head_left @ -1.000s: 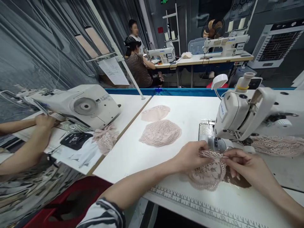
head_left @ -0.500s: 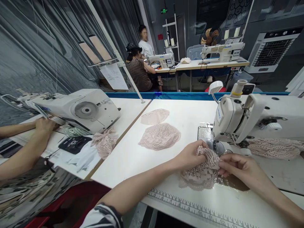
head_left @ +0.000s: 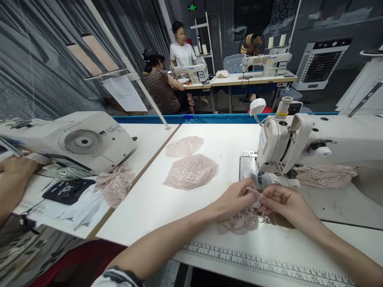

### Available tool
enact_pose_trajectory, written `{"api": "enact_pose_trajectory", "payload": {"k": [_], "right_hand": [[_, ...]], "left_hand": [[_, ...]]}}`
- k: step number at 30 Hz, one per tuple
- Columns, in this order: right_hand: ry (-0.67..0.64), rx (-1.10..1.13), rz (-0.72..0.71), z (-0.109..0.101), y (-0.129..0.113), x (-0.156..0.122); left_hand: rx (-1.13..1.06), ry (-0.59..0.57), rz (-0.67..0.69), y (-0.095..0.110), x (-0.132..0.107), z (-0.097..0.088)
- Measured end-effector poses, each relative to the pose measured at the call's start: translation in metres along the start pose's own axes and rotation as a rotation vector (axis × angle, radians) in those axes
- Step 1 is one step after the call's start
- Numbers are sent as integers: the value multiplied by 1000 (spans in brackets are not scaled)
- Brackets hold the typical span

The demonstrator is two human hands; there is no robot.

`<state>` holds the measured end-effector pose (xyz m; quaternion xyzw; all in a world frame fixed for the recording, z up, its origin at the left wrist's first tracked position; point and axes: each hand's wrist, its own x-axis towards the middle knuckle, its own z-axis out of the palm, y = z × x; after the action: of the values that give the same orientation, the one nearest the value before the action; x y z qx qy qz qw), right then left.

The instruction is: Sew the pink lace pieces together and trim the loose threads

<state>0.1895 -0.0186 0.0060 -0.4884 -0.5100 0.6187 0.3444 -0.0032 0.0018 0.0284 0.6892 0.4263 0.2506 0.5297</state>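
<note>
Rippled grey curtains [head_left: 54, 52] hang behind a smooth white tabletop [head_left: 143, 211]. The left hand [head_left: 235, 199] and right hand [head_left: 283, 201] pinch crumpled, openwork pink lace [head_left: 241, 222], its edge spreading beneath their fingertips; just beyond them gleams a square-cornered metal plate [head_left: 247, 169], and a fan-shaped lace panel [head_left: 191, 172] lies leftward.

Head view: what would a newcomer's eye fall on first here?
First, the left hand and right hand pinching pink lace between them, just in front of the white sewing machine on the right. Next, to the left of the hands, a lacy pink piece lying on the white tabletop, with a plainer pale piece just behind it. Then the ruler scale along the tabletop's near edge.
</note>
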Motion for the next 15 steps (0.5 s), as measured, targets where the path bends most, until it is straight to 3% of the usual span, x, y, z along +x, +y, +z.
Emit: {"api": "enact_pose_trajectory", "payload": {"k": [3, 9, 15], "right_hand": [[0, -1, 3, -1, -1, 0], [29, 13, -35, -3, 1, 0], [44, 30, -57, -3, 6, 2]], "left_hand": [[11, -46, 22, -1, 0, 0], [24, -9, 170, -9, 4, 3], [107, 37, 194, -10, 1, 6]]}}
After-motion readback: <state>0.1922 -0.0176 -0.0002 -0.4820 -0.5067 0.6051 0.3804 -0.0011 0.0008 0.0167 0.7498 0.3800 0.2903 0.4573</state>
